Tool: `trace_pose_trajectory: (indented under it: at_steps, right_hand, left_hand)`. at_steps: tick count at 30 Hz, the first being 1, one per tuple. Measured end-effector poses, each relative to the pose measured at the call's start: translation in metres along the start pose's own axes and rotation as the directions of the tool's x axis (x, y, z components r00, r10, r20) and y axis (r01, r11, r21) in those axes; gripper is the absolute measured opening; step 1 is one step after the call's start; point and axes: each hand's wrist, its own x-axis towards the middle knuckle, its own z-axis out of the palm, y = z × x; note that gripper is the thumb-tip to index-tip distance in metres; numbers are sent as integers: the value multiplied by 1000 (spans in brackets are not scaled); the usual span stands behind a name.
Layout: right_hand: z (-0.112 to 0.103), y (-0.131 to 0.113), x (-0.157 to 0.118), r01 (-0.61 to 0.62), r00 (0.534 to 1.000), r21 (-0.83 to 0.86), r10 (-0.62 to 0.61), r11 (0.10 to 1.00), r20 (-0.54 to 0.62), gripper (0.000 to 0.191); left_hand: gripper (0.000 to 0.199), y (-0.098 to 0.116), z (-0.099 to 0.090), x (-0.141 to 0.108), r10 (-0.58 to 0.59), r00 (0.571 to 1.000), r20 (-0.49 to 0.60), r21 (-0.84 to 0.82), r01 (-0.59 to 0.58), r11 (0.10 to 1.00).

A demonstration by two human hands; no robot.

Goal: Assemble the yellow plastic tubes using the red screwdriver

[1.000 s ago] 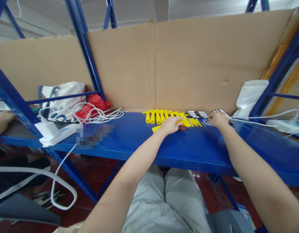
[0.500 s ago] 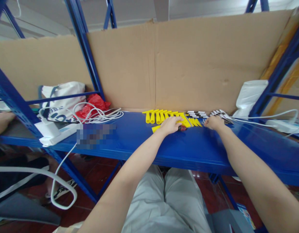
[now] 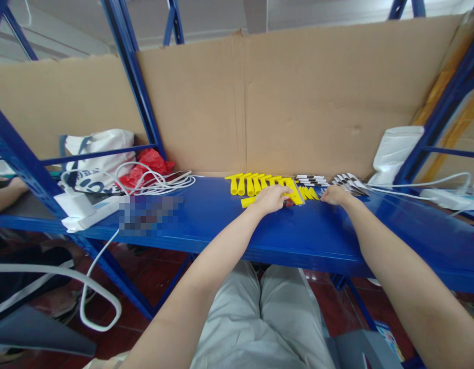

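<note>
My left hand [image 3: 274, 199] is closed round a yellow T-shaped scraper [image 3: 296, 193]; its handle end sticks out to the left of the hand and its wide head to the right. A small dark red and black thing [image 3: 288, 203] shows beneath the fingers, too covered to name. Just right of the small yellow pieces [image 3: 309, 193], my right hand [image 3: 334, 195] has its fingertips pinched together low over the blue surface. Whatever lies between them is too small to make out. Tiny shiny bits [image 3: 323, 190] lie beside those fingertips.
Several yellow T-shaped pieces [image 3: 241, 185] stand in a row behind my left hand. Black-and-white strips [image 3: 311, 180] and fanned white-and-black pieces [image 3: 350, 183] lie at the back. White cables [image 3: 163, 183] and a power strip [image 3: 94, 212] are left. Another person's arm [image 3: 8, 195] reaches in far left.
My right hand has shifted slightly left, fingertips lower. The scraper's head shows a little more, and the dark red thing less. The other person's arm has come further in.
</note>
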Motion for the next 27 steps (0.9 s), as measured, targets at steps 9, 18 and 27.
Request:
trace_pose_trajectory:
  at_steps: [9,18,27]
  right_hand:
    - [-1,-60,-21,152,988,576,-145,804,-58,9]
    - [-2,-84,-36,123,992,665,-99,736,-74,15]
    - [-8,-86,-39,42,997,697,-77,716,19,15]
  left_hand:
    - [33,5,0,-2,88,996,20,135,-90,987]
    - [33,6,1,-4,155,987,52,243,-163,956]
    - [33,8,0,-5,169,983,73,272,-182,945]
